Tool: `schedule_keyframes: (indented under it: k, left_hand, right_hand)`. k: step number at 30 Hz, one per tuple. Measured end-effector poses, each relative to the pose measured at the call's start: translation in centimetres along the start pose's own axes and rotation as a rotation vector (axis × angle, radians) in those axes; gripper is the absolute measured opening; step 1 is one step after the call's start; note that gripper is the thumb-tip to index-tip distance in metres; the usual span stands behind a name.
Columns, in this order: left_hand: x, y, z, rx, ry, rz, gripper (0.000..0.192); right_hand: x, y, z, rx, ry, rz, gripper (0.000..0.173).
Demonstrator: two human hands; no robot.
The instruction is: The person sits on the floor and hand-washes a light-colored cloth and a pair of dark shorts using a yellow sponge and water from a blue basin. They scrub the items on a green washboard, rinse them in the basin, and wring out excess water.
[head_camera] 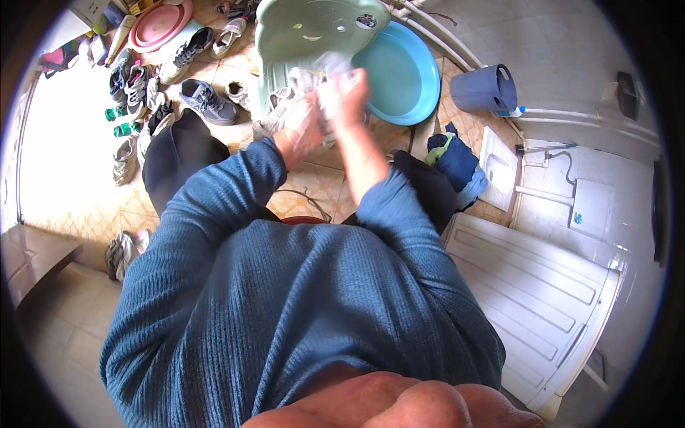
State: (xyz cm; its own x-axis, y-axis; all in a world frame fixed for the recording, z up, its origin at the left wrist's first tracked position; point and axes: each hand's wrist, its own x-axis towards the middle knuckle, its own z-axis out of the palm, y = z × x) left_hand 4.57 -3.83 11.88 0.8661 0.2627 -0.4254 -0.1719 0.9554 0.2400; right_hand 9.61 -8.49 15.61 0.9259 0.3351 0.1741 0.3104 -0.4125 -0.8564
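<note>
Wet, greyish-white cloth (270, 122) is bunched between my two hands, over the lower end of a pale green plastic washboard basin (324, 27). My left hand (306, 125) is closed on the cloth and looks soapy. Beside it, my right hand (345, 96) grips another part of the cloth; motion blur hides its fingers. A blue round basin (398, 75) holding cloudy water stands to the right, against the green one.
Several shoes (208, 101) lie on the tiled floor at left, near pink basins (160, 24). At right are a blue-grey bucket (479, 90), a pile of dark clothes (457, 163), a squat toilet (499, 170) and a white ribbed appliance panel (530, 299).
</note>
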Motion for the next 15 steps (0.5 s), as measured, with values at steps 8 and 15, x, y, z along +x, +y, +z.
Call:
schedule_keyframes:
  k: [8,15]
  left_hand:
    - [-0.9,2.8,0.2,0.953,-0.433,0.665,0.025]
    - [0.2,0.9,0.4,-0.005,0.074,-0.092,0.024]
  right_hand:
    - [-1.6,0.2,2.1,0.070,-0.113,-0.353,0.030]
    - [-0.4,1.9,1.4,0.484,0.108,-0.056,0.029]
